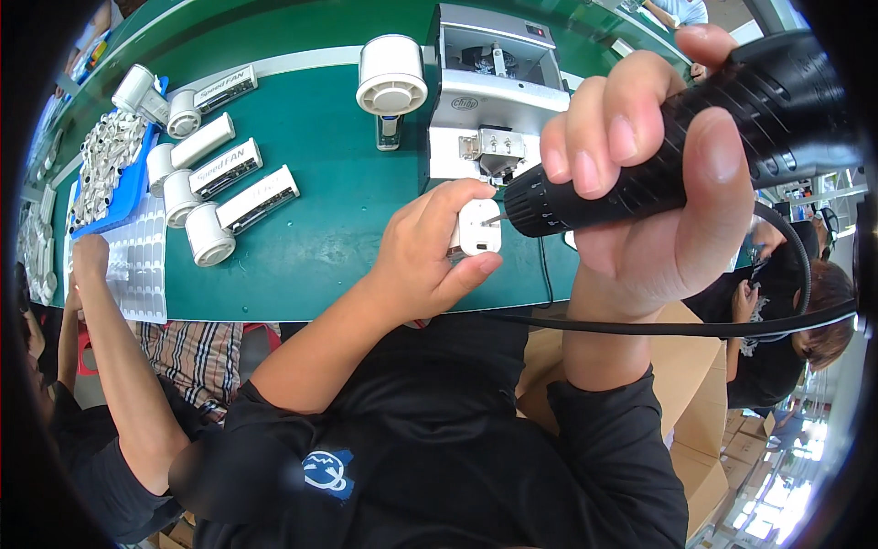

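My left hand (416, 242) grips a white handheld fan (477, 242), of which only the end with a small dark port shows; my fingers and palm hide the rest. In my right hand (654, 261) is a black electric screwdriver (777, 105), lying at a slant with its ringed nose toward the left. Its thin metal bit reaches the white end face, seemingly at a hole there. Just beyond my left hand stands a silver screw feeder (455, 119) with a metal outlet block (500, 146).
Another white fan (391, 78) stands beside the feeder. Several fan units (224, 174) with exposed circuit boards lie at left, near a blue tray (137, 188) of small parts. A co-worker's arm (128, 357) reaches there. A black cable (585, 325) crosses near my right forearm; cardboard boxes (700, 403) stand below.
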A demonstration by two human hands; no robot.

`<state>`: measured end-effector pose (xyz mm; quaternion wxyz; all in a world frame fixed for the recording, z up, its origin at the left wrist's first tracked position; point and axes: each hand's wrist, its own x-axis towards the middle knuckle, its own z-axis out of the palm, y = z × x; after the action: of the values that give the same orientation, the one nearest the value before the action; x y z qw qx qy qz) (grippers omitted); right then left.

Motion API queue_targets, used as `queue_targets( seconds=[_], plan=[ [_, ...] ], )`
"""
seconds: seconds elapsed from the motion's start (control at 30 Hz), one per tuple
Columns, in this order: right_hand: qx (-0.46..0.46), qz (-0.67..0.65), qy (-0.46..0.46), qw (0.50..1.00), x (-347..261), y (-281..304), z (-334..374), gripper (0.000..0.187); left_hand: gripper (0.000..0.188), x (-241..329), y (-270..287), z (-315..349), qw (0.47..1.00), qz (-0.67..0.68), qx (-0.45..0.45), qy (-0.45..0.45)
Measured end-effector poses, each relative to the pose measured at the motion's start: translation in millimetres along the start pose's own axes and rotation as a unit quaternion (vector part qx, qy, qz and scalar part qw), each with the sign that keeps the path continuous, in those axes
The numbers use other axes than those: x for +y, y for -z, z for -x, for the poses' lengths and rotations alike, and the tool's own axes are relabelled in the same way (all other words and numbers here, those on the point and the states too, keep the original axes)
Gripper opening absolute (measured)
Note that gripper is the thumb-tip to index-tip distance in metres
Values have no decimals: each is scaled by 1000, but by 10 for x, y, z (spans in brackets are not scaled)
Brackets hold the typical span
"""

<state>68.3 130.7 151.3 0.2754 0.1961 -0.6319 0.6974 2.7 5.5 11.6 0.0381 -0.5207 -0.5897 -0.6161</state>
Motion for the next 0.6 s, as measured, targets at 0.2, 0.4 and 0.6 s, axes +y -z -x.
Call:
queue_targets(
  seconds=[0.2,0.4,0.6],
  plan=[
    [55,-48,9,997,27,-81,14,31,50,-57,-13,32,1000,13,-4,7],
    [98,61,78,990,188,294,-19,20,53,-32,17,114,996,57,-7,62],
    [234,75,-72,967,496,259,32,32,57,-89,2,149,993,99,26,63]
  ],
)
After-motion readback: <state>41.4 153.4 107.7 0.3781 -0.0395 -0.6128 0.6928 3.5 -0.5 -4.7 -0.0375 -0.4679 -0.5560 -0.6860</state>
